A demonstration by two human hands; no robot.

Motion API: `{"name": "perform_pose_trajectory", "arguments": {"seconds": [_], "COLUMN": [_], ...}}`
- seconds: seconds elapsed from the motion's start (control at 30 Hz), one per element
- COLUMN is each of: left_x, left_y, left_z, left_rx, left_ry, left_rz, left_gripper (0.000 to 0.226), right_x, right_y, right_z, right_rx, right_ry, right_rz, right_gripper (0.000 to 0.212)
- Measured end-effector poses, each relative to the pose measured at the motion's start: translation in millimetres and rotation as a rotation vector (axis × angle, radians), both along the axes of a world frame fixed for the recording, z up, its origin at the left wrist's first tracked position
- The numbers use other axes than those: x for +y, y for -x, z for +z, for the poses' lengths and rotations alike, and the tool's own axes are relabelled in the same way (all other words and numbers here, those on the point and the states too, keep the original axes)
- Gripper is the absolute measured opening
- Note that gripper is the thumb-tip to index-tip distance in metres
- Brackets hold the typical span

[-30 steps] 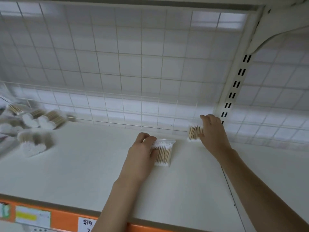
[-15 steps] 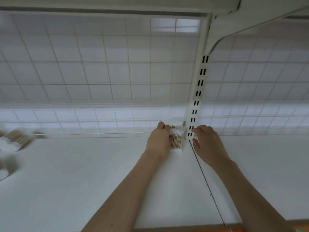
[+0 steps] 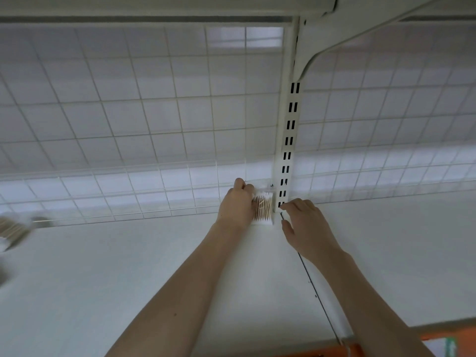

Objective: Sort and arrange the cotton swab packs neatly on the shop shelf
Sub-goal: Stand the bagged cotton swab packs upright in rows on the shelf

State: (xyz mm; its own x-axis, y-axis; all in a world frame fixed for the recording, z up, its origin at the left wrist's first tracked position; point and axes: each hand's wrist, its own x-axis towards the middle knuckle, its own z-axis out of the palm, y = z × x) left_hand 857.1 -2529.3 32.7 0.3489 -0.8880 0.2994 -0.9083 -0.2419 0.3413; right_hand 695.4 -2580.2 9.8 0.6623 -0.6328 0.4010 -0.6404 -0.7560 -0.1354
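Clear cotton swab packs (image 3: 263,208) with wooden sticks stand on edge at the back of the white shelf (image 3: 128,279), tight against the slotted upright post (image 3: 287,155). My left hand (image 3: 238,204) grips their left side, fingers curled over the top. My right hand (image 3: 306,225) hovers just right of the post with loosely bent fingers, holding nothing. How many packs stand there is unclear. More swab packs (image 3: 11,231) lie blurred at the far left edge.
A white wire grid (image 3: 154,112) forms the back wall, with a low wire rail along the shelf's rear. A bracket (image 3: 334,39) carries the shelf above. A seam (image 3: 316,295) divides this shelf from the one to the right. An orange price strip (image 3: 443,338) runs along the front.
My left hand carried its pack right and back, standing it against the pack by the post. My right hand let go and drew back to the right. The view swung right.
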Motion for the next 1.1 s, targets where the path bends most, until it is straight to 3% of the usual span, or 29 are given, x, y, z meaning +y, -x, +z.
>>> {"name": "perform_pose_trajectory", "arguments": {"seconds": [0.53, 0.73, 0.9, 1.1], "left_x": [14, 15, 14, 10], "left_y": [-2, -6, -9, -12], "left_z": [-14, -14, -13, -15], "left_rx": [0.008, -0.082, -0.194, -0.259], "left_ry": [-0.041, -0.074, -0.055, -0.036], "left_rz": [0.074, 0.079, 0.083, 0.09], "left_gripper": [0.068, 0.059, 0.046, 0.046], "right_x": [-7, -18, -21, -20], "right_y": [-24, -34, -40, -38], "right_z": [-8, -7, -10, -11], "right_rx": [0.042, 0.048, 0.008, -0.029], "right_ry": [-0.18, -0.299, -0.274, -0.275], "right_rz": [0.005, 0.037, 0.067, 0.096], "right_gripper": [0.045, 0.04, 0.042, 0.043]}}
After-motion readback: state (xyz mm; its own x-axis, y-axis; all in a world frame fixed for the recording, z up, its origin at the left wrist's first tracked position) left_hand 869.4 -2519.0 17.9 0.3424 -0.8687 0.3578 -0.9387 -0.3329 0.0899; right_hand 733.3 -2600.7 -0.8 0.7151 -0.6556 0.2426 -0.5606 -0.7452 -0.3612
